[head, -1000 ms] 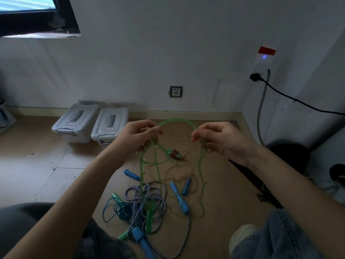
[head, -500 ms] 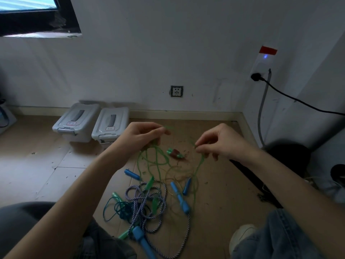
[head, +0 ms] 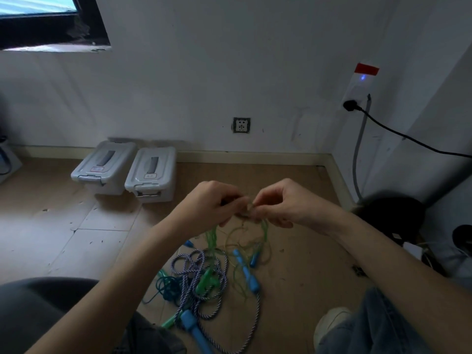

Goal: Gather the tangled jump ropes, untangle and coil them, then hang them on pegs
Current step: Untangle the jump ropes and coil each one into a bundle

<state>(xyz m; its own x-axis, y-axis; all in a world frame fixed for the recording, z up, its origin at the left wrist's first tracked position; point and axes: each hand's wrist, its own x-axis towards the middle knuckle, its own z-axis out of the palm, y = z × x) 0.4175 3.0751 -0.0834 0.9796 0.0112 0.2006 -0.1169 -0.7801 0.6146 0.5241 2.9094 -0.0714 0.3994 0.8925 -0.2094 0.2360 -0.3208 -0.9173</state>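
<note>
Wooden floor (head: 76,251), bearing two grey lidded storage boxes (head: 150,173) side by side against the white wall (head: 229,60), near a wall socket (head: 241,125). Tangled heap of jump ropes (head: 204,279) on the floor between the person's knees: blue-and-white braided rope, teal cord, blue handles (head: 246,273) and green handles. Thin green rope (head: 213,236), raised above the heap, strands hanging to it, both grips clenched on it: left hand (head: 212,203) and right hand (head: 283,203), fingertips nearly touching, pinching it between them.
</note>
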